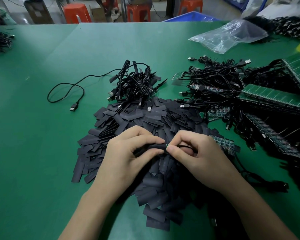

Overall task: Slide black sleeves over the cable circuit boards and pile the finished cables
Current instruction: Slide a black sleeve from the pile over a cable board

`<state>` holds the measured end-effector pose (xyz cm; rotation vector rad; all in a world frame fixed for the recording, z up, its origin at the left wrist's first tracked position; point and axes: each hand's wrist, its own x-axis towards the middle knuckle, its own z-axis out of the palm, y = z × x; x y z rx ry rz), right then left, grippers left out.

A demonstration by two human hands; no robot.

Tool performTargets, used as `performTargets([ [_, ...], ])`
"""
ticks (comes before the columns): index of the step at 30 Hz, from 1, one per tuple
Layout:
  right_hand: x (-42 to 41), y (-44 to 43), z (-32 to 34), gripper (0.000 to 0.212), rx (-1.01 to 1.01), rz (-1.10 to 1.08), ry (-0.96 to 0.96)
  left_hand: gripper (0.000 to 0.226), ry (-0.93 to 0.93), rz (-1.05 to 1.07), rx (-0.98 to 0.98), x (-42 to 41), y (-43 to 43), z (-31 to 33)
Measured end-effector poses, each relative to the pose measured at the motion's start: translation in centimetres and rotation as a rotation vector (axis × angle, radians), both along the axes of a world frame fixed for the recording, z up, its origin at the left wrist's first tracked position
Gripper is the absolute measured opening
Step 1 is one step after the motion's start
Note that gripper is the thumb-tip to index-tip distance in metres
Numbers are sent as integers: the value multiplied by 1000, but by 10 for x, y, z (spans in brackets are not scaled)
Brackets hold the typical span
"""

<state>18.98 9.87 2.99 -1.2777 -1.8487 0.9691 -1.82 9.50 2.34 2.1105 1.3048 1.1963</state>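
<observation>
— Where is our sleeve?
— Near centre. Our left hand (128, 156) pinches the black sleeve (154, 147); our right hand (197, 156) has its fingers pinching the circuit board (167, 145) at the sleeve's right end.
— Around us?
— Loose sleeves (145, 118) lie beneath us on the green table (42, 144), with a cable heap (137, 84) farther off.

You see a green table (42, 153), matte black sleeves (156, 186), black cables (135, 82), green circuit boards (270, 96), and orange stools (76, 13).
</observation>
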Motion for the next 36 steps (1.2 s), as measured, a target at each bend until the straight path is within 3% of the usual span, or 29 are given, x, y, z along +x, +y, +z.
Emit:
performTargets([
  [4,0,1,-4,20,2,9,-24,18,42,-9,27,3,-1,-1],
  [13,0,0,-2,15,-3,-27,53,22,-86,51,-14,0,1,-1],
  [25,-3,-1,-2,15,69,-30,-6,22,-45,19,12,4,0,-2],
  [30,-4,0,-2,14,20,-63,97,36,-128,173,86,1,1,-2],
  [36,-5,-1,-3,16,-34,-75,169,27,-209,213,107,7,-1,-9],
])
